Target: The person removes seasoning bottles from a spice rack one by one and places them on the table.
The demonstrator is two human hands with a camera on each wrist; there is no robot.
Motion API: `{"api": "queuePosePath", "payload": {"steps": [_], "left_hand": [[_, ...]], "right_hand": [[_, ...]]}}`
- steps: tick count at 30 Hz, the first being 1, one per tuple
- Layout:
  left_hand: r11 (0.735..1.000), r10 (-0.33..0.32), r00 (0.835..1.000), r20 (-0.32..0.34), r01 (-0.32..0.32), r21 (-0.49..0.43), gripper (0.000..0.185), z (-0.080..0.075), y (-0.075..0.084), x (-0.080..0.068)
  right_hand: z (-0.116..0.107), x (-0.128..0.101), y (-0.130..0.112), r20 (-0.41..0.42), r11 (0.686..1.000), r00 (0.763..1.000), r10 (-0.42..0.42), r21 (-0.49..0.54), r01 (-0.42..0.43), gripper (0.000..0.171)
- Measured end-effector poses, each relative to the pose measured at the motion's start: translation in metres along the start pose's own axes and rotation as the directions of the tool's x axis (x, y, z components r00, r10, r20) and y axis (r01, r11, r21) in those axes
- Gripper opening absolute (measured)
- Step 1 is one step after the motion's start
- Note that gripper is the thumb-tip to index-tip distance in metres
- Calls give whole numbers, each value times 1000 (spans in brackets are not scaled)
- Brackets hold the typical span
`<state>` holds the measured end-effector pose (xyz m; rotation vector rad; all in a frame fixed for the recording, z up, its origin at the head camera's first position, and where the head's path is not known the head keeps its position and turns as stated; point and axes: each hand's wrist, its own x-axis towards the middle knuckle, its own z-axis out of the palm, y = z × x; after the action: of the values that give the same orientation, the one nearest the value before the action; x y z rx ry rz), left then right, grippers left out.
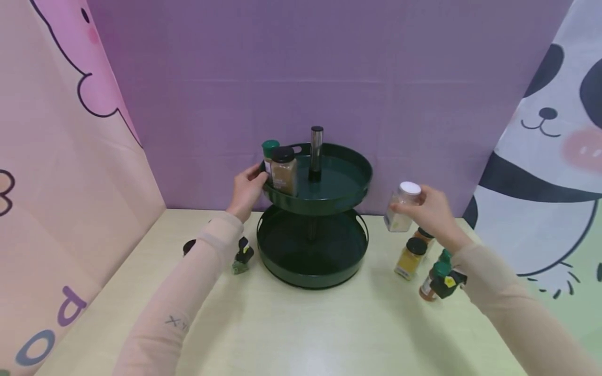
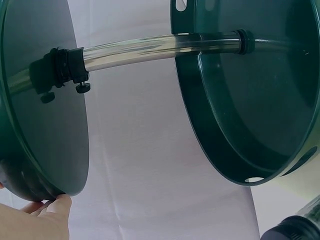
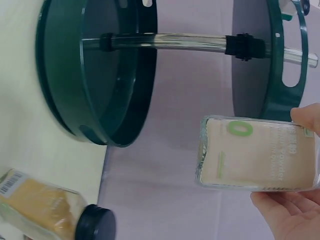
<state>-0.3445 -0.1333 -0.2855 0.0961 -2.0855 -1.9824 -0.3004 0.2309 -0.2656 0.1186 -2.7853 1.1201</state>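
Note:
A dark green two-tier round rack stands centrally in the head view. Its upper tray [image 1: 345, 196] bears a brown spice jar [image 1: 284, 175] with a black lid and a green-capped bottle [image 1: 270, 148] at the left rim. Beside these, my left hand [image 1: 246, 190] holds the tray's rim; in the left wrist view its fingertips [image 2: 62, 202] are at the tray's edge. Right of the rack, my right hand [image 1: 432, 214] grips a clear jar of pale powder [image 1: 397, 216] with a white lid, raised and slightly tilted. The right wrist view shows its printed side.
The lower tray [image 1: 312, 279] rests on the light table. Below my right hand stand a black-lidded jar of yellow powder [image 1: 406, 263], another black-lidded jar [image 1: 425, 235] and green-capped bottles [image 1: 429, 287]. At the left, a black lid [image 1: 189, 246] and a green-filled jar [image 1: 240, 267] show partly.

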Motion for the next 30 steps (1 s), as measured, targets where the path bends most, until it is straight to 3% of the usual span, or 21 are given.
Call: {"api": "queuePosePath", "payload": {"steps": [7, 16, 30], "left_hand": [[1000, -2, 1000, -6, 2, 6, 49, -1, 0, 0], [1000, -5, 1000, -6, 5, 16, 48, -3, -1, 1], [1000, -8, 1000, 12, 7, 12, 49, 0, -2, 0]], "right_hand": [[7, -4, 13, 59, 999, 998, 33, -17, -32, 78], [18, -11, 28, 81, 1000, 997, 7, -3, -7, 74], [32, -23, 51, 127, 996, 989, 79, -48, -73, 76]]}}
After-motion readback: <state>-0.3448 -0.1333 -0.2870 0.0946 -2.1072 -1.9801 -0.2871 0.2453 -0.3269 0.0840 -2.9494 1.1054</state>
